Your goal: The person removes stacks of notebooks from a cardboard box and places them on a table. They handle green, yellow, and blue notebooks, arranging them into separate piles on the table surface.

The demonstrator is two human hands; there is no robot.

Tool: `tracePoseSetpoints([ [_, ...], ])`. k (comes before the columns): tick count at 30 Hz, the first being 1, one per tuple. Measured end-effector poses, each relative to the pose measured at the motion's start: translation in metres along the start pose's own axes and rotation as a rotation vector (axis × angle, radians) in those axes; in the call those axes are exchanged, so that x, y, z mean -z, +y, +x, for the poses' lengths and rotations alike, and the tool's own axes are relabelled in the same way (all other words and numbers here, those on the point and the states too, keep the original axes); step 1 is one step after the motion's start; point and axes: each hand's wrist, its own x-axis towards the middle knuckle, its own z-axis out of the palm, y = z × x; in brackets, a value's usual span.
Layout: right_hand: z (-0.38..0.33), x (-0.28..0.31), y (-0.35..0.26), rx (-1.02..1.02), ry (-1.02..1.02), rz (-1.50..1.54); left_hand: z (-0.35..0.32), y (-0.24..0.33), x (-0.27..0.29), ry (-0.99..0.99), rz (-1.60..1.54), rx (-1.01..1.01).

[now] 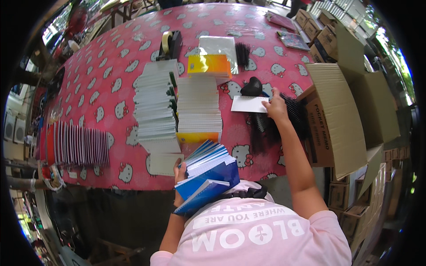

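Observation:
My left hand is wrapped round the edge of a fanned stack of blue-covered notepads, which leans against my shirt. Over the table's right part, my right hand pinches the right end of a small white notepad with a row of punched holes along its top edge. Just beyond that pad sits a rounded black object whose kind I cannot make out. A heap of black binding combs lies beside and under my right wrist, partly hidden by it.
Two long rows of white pads run down the table's middle. Red-edged notebooks stand in a row at left. Farther back are a tape dispenser and orange-covered pads. An open cardboard box borders the right side.

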Motion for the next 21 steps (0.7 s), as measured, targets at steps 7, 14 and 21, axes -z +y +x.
tracePoseSetpoints([
  [7, -0.148, 0.044, -0.075, 0.548, -0.684, 0.557, -0.01, 0.007, -0.013, 0.052, -0.004, 0.024],
  [14, -0.191, 0.019, -0.084, 0.949, -0.469, 0.453, -0.014, 0.001, -0.019, -0.031, 0.136, -0.123],
  [21, -0.196, 0.027, -0.047, 0.577, -0.584, 0.757, 0.004, -0.005, 0.013, -0.093, -0.257, 0.094],
])
